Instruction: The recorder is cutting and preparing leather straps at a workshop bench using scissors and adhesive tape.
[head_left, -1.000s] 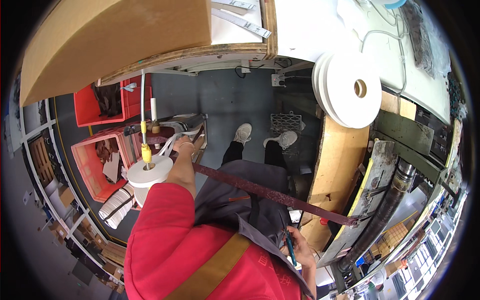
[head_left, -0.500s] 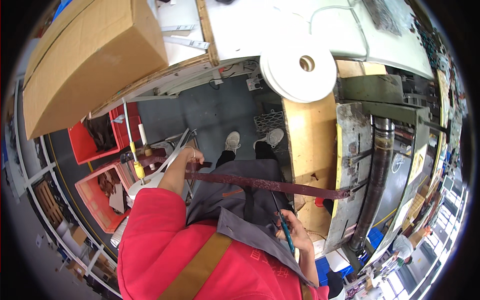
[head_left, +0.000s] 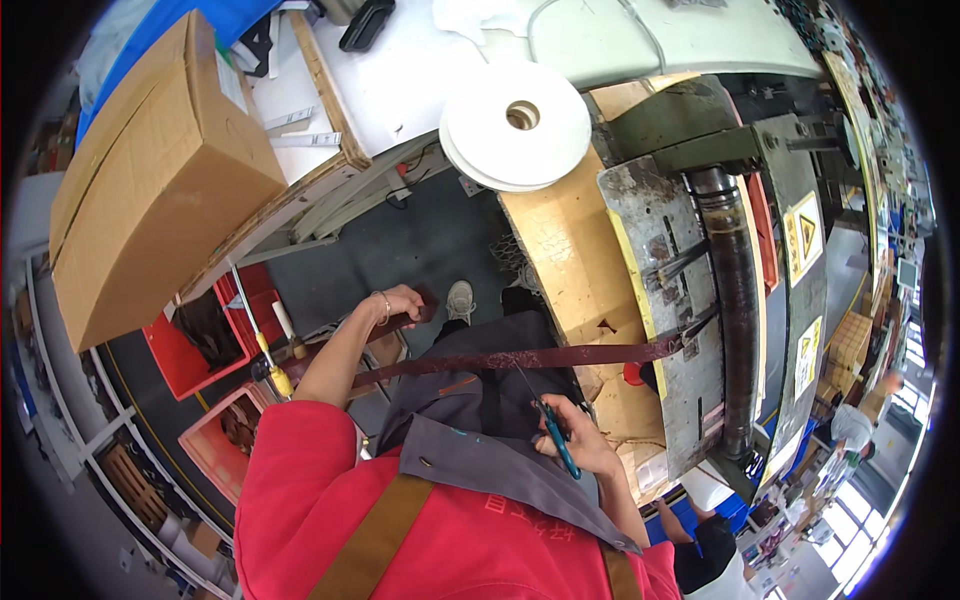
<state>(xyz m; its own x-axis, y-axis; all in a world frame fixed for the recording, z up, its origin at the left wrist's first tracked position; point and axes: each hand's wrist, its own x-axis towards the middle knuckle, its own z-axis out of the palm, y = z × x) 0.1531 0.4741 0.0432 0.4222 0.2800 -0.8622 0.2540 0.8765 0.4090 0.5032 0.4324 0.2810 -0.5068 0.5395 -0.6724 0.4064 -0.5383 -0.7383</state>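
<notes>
A long dark red strip [head_left: 540, 358] stretches across my lap from the machine on the right to behind my left forearm. My left hand [head_left: 398, 303] is closed round a piece of the same dark red material, its end sticking out past my fingers. My right hand [head_left: 580, 437] grips scissors [head_left: 558, 440] with teal handles, close to my apron. Their thin dark blade points up toward the underside of the strip. I cannot tell whether the blade touches it.
To the right stands a machine with a dark roller [head_left: 728, 300] and a metal plate [head_left: 655, 250]. A white reel [head_left: 480, 125] sits ahead, a cardboard box [head_left: 150, 210] at far left. Red crates [head_left: 185, 355] stand left below a rod with a yellow clamp [head_left: 281, 381].
The whole view has shifted as my head turned. My left hand reaches farther out from my body, and more of the strip's end shows past it. The scissors stay in my right hand.
</notes>
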